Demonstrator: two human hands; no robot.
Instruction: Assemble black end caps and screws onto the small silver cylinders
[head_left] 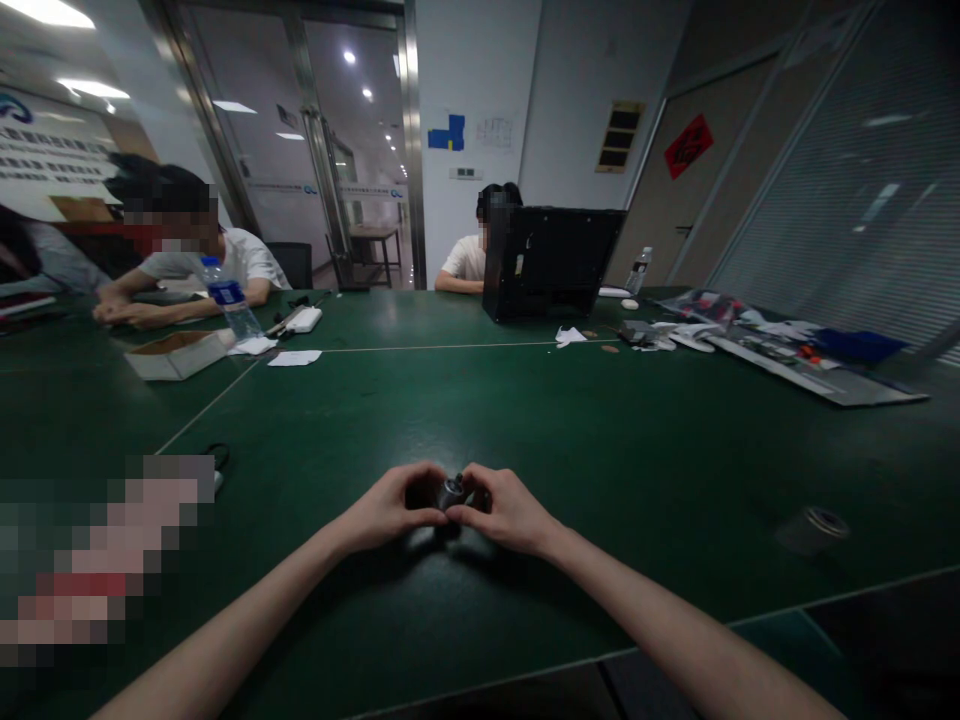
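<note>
Grey: one small round metal piece [451, 491], over dark green table [600, 430]. Two hands, left hand [390, 510], right hand [504, 512], fingers of both pinching it. Piece half hidden, shape hard to tell. One grey tape roll [814, 528] well apart.

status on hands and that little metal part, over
Left hand and right hand both pinch small metal cylinder, over green table. Tape roll apart, far right.
</note>
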